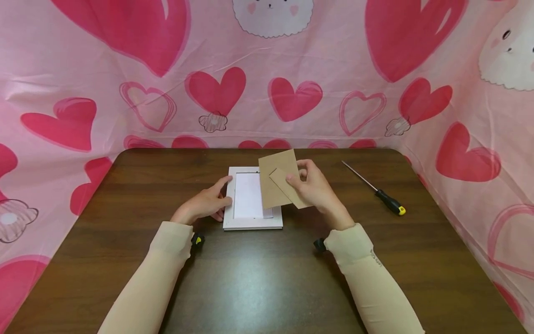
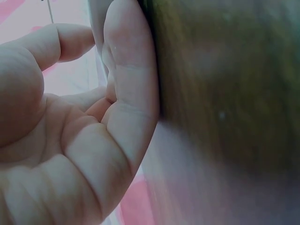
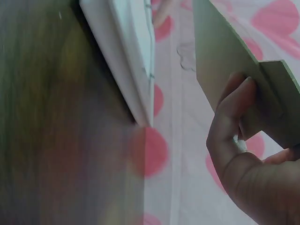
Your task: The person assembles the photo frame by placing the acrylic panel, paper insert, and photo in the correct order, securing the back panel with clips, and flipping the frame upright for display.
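Note:
A white picture frame [image 1: 252, 224] lies face down on the table, a white sheet [image 1: 247, 195] showing inside its opening. At its left edge, my left hand [image 1: 204, 202] holds the frame, thumb and forefinger on the border and the other fingers along the side. My right hand [image 1: 314, 188] pinches a brown backing board [image 1: 270, 160] by its right side, thumb on top. The board is raised and tilted over the right part of the frame, hiding some of it. An easel leg [image 1: 288, 188] runs slantwise across its back. In the right wrist view, the board [image 3: 220, 51] is apart from the frame [image 3: 117, 51].
A screwdriver [image 1: 390, 202] with a black and yellow handle lies to the right on the dark wooden table [image 1: 250, 278]. Pink cloth [image 1: 254, 134] with hearts hangs behind the table and along both sides.

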Demonstrator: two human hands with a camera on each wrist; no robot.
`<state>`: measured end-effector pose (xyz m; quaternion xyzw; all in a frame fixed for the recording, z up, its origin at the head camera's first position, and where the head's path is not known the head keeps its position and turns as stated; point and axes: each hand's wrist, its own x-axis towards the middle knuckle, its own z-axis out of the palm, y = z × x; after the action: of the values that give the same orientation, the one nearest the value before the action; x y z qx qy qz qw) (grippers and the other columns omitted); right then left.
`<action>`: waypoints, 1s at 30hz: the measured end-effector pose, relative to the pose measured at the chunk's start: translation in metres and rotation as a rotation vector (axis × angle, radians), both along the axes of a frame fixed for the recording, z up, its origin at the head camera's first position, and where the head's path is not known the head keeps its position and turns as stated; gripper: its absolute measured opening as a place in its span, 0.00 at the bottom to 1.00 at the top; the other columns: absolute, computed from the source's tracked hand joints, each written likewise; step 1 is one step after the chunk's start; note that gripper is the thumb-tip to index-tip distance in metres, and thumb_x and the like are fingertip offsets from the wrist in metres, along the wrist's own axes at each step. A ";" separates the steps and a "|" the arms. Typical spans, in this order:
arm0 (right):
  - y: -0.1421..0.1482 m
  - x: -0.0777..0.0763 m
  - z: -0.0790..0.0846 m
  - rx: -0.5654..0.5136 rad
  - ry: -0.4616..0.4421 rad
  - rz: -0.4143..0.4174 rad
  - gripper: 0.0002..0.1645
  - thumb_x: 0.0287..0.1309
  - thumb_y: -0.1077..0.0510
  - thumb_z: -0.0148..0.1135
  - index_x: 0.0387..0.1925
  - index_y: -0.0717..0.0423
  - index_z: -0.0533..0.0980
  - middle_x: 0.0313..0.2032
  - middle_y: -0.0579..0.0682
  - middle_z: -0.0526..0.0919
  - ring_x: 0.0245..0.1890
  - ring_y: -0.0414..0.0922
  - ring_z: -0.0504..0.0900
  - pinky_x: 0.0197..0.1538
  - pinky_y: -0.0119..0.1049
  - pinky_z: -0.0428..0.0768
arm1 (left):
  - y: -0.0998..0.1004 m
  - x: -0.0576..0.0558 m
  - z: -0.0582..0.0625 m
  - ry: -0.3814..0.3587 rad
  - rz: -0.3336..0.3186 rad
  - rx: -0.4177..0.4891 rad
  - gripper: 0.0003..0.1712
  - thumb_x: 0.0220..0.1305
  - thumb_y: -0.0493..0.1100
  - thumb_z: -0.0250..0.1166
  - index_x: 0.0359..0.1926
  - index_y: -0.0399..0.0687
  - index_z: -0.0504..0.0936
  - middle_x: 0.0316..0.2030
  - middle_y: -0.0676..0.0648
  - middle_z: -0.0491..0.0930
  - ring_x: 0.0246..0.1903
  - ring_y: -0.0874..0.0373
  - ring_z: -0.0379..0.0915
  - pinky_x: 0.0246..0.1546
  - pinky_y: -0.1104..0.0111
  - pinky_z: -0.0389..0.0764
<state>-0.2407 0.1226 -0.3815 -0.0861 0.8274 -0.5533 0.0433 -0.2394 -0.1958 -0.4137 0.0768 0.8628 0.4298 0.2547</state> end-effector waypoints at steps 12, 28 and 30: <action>-0.046 -0.005 -0.011 -0.023 -0.063 0.001 0.30 0.74 0.60 0.60 0.69 0.66 0.61 0.48 0.65 0.87 0.37 0.49 0.88 0.37 0.33 0.85 | 0.000 0.000 0.000 0.010 0.012 0.020 0.47 0.74 0.40 0.59 0.86 0.53 0.47 0.43 0.35 0.73 0.29 0.51 0.77 0.32 0.63 0.89; -0.071 -0.006 -0.023 -0.037 -0.114 -0.016 0.31 0.72 0.61 0.60 0.70 0.64 0.61 0.43 0.62 0.87 0.32 0.46 0.86 0.33 0.35 0.86 | 0.001 -0.001 0.001 0.006 -0.002 0.023 0.48 0.73 0.40 0.59 0.86 0.52 0.45 0.42 0.36 0.74 0.30 0.51 0.78 0.32 0.63 0.88; -0.072 -0.005 -0.024 -0.041 -0.115 -0.020 0.31 0.71 0.61 0.60 0.70 0.64 0.61 0.44 0.62 0.87 0.32 0.47 0.86 0.33 0.35 0.86 | 0.000 -0.001 0.001 0.005 -0.003 0.025 0.48 0.73 0.40 0.58 0.86 0.51 0.45 0.41 0.36 0.74 0.30 0.52 0.78 0.31 0.64 0.88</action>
<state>-0.2459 0.0511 -0.4051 -0.0467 0.8129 -0.5744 0.0836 -0.2404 -0.1960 -0.4126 0.0825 0.8580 0.4398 0.2521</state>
